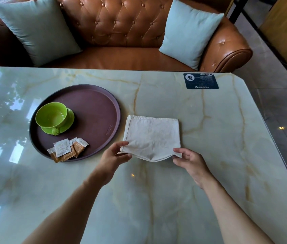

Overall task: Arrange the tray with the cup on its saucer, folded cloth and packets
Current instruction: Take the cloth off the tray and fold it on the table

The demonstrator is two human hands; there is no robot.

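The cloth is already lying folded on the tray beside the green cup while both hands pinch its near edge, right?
Not quite. The head view shows the cloth on the marble table, right of the tray. Both hands, left and right, do pinch its near edge.

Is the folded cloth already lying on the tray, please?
No, the cloth lies on the table right of the tray, held by both hands.

We note a glossy pale marble table with amber veins, window light reflected along its left side. A dark printed card lies at its far right. Beyond stands a tufted brown leather sofa with two pale blue cushions, left and right. Grey polished floor runs along the right.
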